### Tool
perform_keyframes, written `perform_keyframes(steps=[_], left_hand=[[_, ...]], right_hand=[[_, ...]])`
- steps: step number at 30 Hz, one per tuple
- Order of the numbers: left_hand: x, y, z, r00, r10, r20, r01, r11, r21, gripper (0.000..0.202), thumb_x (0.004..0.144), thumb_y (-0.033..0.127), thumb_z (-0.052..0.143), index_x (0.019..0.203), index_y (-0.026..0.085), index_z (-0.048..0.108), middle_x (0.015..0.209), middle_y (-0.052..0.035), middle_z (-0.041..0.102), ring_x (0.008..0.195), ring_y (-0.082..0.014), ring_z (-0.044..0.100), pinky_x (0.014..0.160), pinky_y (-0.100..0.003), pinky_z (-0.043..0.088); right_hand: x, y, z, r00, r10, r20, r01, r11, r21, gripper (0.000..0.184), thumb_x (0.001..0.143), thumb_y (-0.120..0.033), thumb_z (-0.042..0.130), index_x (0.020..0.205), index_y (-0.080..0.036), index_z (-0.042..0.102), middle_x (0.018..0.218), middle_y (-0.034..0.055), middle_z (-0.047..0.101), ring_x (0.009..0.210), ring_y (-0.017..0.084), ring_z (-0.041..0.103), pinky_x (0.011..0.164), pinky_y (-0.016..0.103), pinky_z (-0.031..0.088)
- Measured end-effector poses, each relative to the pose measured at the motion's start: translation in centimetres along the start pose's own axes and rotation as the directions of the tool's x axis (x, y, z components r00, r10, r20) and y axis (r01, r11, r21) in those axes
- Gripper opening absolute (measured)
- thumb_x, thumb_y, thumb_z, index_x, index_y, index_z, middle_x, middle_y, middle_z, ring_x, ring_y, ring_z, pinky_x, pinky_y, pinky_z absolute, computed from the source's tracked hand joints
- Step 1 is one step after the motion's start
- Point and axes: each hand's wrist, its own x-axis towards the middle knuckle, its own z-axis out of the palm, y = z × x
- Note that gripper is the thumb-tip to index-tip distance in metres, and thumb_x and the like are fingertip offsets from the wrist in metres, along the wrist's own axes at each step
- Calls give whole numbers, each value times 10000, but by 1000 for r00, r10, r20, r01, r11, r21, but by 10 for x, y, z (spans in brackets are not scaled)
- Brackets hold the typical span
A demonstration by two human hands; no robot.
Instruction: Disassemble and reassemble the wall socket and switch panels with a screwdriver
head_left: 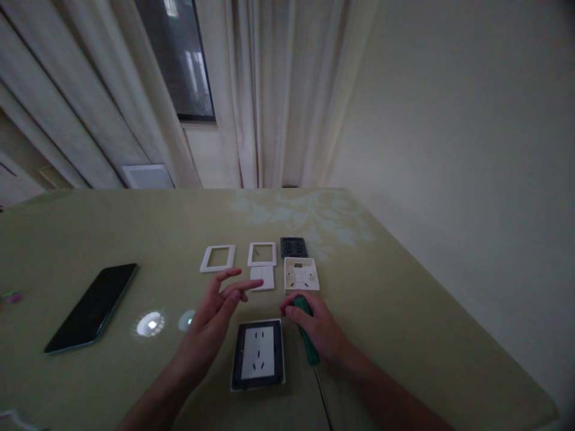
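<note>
My right hand (318, 326) is closed round the green handle of a screwdriver (306, 338), whose metal shaft runs back toward me along the table. My left hand (215, 311) hovers open, fingers spread, just left of a wall socket (258, 354) with a white face in a dark frame. Beyond my fingers lie a small white switch plate (263, 278), a white socket insert (300, 274), two empty white frames (218, 258) (262, 254) and a dark square part (294, 246).
A black phone (92, 307) lies face up at the left on the pale green tablecloth (381, 299). Two bright light reflections (150, 324) shine near it. Curtains and a window stand behind; a plain wall runs along the right edge.
</note>
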Motion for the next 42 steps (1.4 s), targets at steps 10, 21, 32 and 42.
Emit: perform_keyframes(steps=[10,21,32,42], left_hand=[[-3,5,7,986,-23,166,11,997,73,464,991,418,762,1427,298,657,1375,-117,799,975,-246,770,894,-422,620],[-7,8,15,905,209,371,-320,909,266,133,976,242,759,902,277,864,854,-25,775,784,-190,726,720,-286,549],[-6,-16,10,811,296,504,-536,721,439,229,1095,228,648,930,261,804,852,3,798,830,-198,686,767,-302,465],[-11,-10,11,733,338,591,-652,597,468,202,1136,194,576,1008,240,726,926,-13,756,878,-225,604,795,-332,404]], right_hand=[[7,4,-3,1000,-23,0,23,1000,2,221,883,-479,738,867,-259,754,941,45,735,1004,280,643,997,453,462],[7,2,-2,1000,-12,-6,12,1000,-26,193,865,-420,720,887,-229,742,938,42,732,1011,271,653,973,407,472],[5,-3,-1,1000,-11,-17,10,999,-41,236,826,-454,697,875,-227,741,922,45,732,999,277,656,936,386,477],[6,0,-1,999,-21,-33,19,998,-55,220,841,-444,717,874,-229,753,927,45,729,981,270,652,937,389,484]])
